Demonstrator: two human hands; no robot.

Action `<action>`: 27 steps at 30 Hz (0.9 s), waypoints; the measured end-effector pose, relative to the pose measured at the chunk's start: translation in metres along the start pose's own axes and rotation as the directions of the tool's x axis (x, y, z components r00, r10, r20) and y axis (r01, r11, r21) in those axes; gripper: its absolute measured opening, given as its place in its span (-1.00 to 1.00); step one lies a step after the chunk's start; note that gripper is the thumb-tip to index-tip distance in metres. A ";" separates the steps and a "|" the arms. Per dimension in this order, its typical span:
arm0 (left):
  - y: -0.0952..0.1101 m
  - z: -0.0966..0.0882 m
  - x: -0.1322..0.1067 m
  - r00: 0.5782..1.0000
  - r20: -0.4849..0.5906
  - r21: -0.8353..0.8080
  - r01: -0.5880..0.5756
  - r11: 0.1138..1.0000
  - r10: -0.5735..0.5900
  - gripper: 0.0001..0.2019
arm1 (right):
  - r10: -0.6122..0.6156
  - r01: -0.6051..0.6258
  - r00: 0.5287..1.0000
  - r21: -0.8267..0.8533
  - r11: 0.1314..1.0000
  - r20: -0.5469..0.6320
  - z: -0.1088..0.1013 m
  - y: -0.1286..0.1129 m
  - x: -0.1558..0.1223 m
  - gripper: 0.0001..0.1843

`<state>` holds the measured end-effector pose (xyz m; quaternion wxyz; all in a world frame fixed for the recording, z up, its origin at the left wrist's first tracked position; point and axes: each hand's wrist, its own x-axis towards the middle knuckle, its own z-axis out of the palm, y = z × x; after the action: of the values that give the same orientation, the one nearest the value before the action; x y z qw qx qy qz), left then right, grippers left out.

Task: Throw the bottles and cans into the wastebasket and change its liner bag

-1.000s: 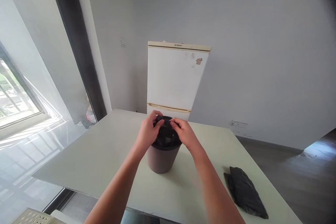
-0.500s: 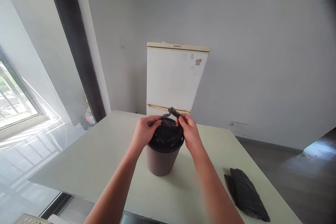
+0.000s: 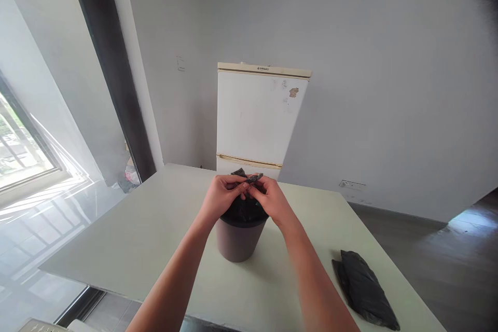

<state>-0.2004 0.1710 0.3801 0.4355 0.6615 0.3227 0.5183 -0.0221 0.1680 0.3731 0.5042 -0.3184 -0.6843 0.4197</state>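
A brownish-grey trash can [image 3: 238, 243] with a dark rim stands upright on the table, and a black plastic garbage bag [image 3: 243, 212] lines its mouth. Above the opening, my left hand [image 3: 221, 194] is closed, pinching a twisted end of the bag. My right hand [image 3: 271, 198] is closed on the other twisted end, its fingertips meeting those of the left. The bag's two ends cross between the fingers; how they wrap there is partly hidden. Folded black plastic bags [image 3: 365, 288] lie on the table to the right of my right forearm.
The pale green table [image 3: 155, 228] carries the can. Behind it stands a white two-door refrigerator [image 3: 257, 114] against the grey wall [image 3: 381, 88]. A bright window [image 3: 23, 140] is on the left, and a perforated light-coloured object [image 3: 42, 325] shows at the bottom left.
My hands have drawn closer together, and the bag's raised ends, held apart in a loop before, now cross between my fingertips. The can and the folded bags stay in place.
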 end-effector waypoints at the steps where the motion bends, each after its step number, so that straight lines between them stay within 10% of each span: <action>1: 0.000 0.002 0.000 0.998 -0.056 0.009 0.005 1.000 -0.005 -0.76 | 0.007 -0.007 1.000 0.000 1.000 -0.005 0.001 0.000 -0.001 -0.83; 6: -0.001 0.009 -0.002 0.936 -0.338 0.295 0.002 0.955 0.102 -0.82 | 0.067 -0.060 0.995 0.097 0.994 -0.080 0.008 -0.001 -0.011 -0.53; 13: 0.010 0.002 -0.013 0.979 -0.051 0.637 -0.121 0.762 0.198 -0.76 | -0.002 0.000 0.993 -0.021 1.000 -0.115 0.006 -0.003 -0.019 -0.65; 18: 0.020 -0.004 -0.013 0.980 0.188 0.560 -0.157 0.813 0.059 -0.70 | -0.126 0.094 0.984 -0.231 0.968 -0.129 0.000 -0.006 -0.014 -0.88; 27: 0.014 -0.007 -0.008 0.991 0.121 0.305 0.023 0.952 -0.062 -0.59 | -0.234 0.138 0.964 -0.511 0.849 -0.128 0.005 -0.012 -0.026 -0.87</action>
<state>-0.2100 0.1601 0.3903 0.3599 0.7455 0.3836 0.4093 -0.0198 0.1386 0.3718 0.5048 -0.4069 -0.7470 0.1470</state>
